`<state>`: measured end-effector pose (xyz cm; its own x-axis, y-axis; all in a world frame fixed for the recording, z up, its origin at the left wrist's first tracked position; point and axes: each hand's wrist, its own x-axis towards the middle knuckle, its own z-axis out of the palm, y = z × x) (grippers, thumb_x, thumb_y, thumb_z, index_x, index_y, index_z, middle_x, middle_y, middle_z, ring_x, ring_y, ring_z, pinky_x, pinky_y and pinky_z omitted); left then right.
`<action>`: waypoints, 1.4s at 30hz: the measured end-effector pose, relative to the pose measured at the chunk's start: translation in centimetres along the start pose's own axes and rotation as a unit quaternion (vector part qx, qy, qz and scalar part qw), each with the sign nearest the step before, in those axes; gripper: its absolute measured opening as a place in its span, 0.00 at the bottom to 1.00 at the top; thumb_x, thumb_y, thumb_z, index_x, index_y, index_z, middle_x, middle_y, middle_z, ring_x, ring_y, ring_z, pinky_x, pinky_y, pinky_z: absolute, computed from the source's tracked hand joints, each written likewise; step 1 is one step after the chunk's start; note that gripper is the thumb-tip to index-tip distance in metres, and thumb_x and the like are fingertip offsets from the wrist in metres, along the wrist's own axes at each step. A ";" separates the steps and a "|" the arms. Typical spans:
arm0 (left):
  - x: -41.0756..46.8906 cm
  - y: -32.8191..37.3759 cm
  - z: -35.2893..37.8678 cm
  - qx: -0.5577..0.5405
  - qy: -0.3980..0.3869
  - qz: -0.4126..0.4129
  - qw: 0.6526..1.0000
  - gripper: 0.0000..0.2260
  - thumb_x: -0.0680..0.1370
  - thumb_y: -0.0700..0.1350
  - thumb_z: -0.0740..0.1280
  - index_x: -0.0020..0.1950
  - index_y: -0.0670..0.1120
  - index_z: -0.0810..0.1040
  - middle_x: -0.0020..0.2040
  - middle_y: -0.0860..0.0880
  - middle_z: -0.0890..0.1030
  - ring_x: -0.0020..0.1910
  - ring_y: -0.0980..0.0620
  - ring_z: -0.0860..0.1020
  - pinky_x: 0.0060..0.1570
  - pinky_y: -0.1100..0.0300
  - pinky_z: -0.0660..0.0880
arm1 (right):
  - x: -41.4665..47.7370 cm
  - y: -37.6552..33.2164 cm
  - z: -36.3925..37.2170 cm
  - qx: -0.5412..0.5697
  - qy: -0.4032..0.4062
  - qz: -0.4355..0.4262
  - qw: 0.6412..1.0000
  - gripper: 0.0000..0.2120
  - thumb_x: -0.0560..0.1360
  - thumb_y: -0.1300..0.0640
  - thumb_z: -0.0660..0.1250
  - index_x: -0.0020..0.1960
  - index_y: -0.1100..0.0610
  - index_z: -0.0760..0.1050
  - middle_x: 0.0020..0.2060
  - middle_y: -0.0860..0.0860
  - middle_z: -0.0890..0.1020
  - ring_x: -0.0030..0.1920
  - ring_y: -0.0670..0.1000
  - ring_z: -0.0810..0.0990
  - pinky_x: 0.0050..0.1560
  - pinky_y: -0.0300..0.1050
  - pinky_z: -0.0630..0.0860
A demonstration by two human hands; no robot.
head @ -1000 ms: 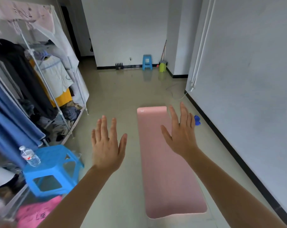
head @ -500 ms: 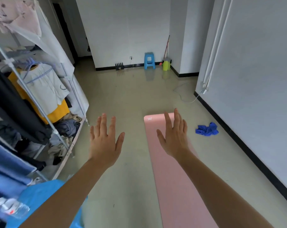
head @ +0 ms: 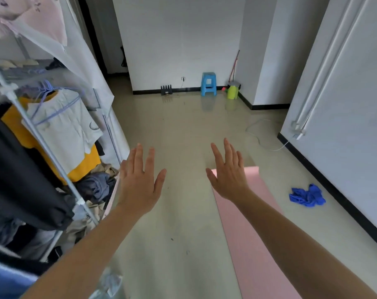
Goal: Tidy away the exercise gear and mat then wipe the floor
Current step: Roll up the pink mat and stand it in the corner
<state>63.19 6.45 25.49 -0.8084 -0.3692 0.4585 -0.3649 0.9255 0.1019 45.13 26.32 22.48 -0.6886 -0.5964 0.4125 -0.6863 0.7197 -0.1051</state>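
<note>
Both arms stayed outstretched; left hand (head: 140, 182) apparently flat.

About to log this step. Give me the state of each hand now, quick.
Left hand: open, fingers spread, holding nothing.
Right hand: open, fingers spread, holding nothing.

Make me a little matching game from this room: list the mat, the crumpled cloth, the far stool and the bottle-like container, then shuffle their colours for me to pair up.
Things:
1. yoga mat
2. crumpled cloth
3. plastic stool
4. container in the far corner

Colours:
A. lime green
B. light blue
C. pink
D. deep blue

Pairs: 1-C, 2-D, 3-B, 4-A
</note>
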 end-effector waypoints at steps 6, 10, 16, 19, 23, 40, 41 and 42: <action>14.1 -6.1 4.8 -0.022 -0.033 0.060 0.997 0.29 0.82 0.59 0.48 0.79 0.43 0.57 0.77 0.36 0.59 0.75 0.36 0.60 0.69 0.36 0.63 | 10.7 -0.4 3.3 -0.039 0.011 0.031 0.999 0.35 0.79 0.43 0.61 0.80 0.55 0.54 0.78 0.64 0.56 0.76 0.65 0.61 0.73 0.63 0.60; 22.1 -6.4 11.4 -0.041 -0.048 0.084 0.995 0.30 0.82 0.59 0.49 0.80 0.44 0.55 0.79 0.37 0.55 0.77 0.38 0.56 0.70 0.37 0.61 | 16.5 2.4 7.9 -0.041 0.015 0.104 0.994 0.36 0.78 0.44 0.63 0.80 0.55 0.53 0.78 0.64 0.56 0.76 0.65 0.61 0.73 0.62 0.60; 37.0 -5.7 22.2 -0.001 -0.073 0.140 0.987 0.30 0.82 0.60 0.48 0.80 0.45 0.57 0.79 0.38 0.54 0.78 0.38 0.56 0.71 0.36 0.60 | 27.6 9.0 16.5 -0.044 -0.010 0.171 0.984 0.38 0.79 0.42 0.61 0.81 0.54 0.50 0.79 0.64 0.53 0.76 0.65 0.60 0.73 0.63 0.60; 46.4 -5.8 25.1 0.014 -0.069 0.152 0.986 0.30 0.82 0.60 0.45 0.80 0.45 0.54 0.80 0.39 0.52 0.78 0.38 0.54 0.72 0.36 0.59 | 36.3 12.1 19.4 -0.033 -0.006 0.200 0.979 0.35 0.80 0.39 0.54 0.81 0.54 0.50 0.79 0.63 0.52 0.76 0.65 0.60 0.74 0.63 0.59; 58.4 -6.7 26.6 0.022 -0.025 0.167 0.985 0.30 0.82 0.61 0.45 0.80 0.46 0.53 0.80 0.39 0.52 0.79 0.39 0.53 0.73 0.36 0.56 | 48.8 14.4 21.2 -0.024 0.007 0.200 0.979 0.34 0.81 0.38 0.49 0.81 0.54 0.49 0.80 0.62 0.50 0.79 0.63 0.54 0.77 0.61 0.55; 99.8 -8.2 50.8 -0.089 -0.029 0.241 0.966 0.30 0.82 0.60 0.46 0.80 0.45 0.54 0.80 0.38 0.51 0.78 0.38 0.52 0.73 0.36 0.56 | 82.6 28.9 38.3 -0.126 -0.036 0.262 0.956 0.35 0.81 0.37 0.51 0.82 0.52 0.44 0.80 0.60 0.44 0.80 0.61 0.48 0.78 0.59 0.49; 102.5 -6.9 52.1 -0.095 -0.031 0.265 0.959 0.29 0.83 0.60 0.47 0.80 0.45 0.55 0.80 0.38 0.52 0.78 0.38 0.53 0.72 0.35 0.57 | 83.8 30.2 38.3 -0.136 -0.029 0.279 0.950 0.36 0.81 0.37 0.51 0.82 0.52 0.44 0.80 0.60 0.44 0.80 0.61 0.48 0.78 0.59 0.49; 104.9 -5.4 53.2 -0.103 -0.032 0.293 0.950 0.29 0.83 0.59 0.48 0.79 0.44 0.57 0.79 0.37 0.53 0.78 0.37 0.54 0.72 0.35 0.58 | 84.7 31.6 38.1 -0.144 -0.019 0.300 0.943 0.36 0.81 0.37 0.52 0.82 0.52 0.44 0.80 0.60 0.44 0.80 0.61 0.48 0.78 0.58 0.49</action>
<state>-44.19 -41.74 26.05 -0.8735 0.2154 0.4365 0.2484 0.9685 0.0192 -43.77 -14.97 19.63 -0.9445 -0.0593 0.3232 -0.0823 0.9949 -0.0579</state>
